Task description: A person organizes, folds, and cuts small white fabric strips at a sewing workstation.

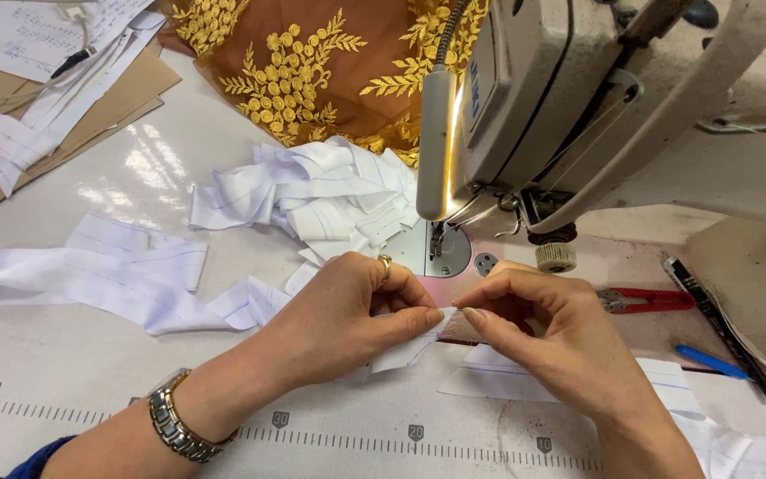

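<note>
Now pinching a small white fabric piece between both hands, left hand and right hand meeting fingertip to fingertip just above the counter, in front of the sewing machine. Likely handling as light, soft and floppy; gripping best at its edges. Looking white, thin-lined in blue, like the heaped strips behind.

Both hands pinch one small white fabric strip: left hand, right hand. Sewing machine far right, white strip pile far left, red snips right.
</note>
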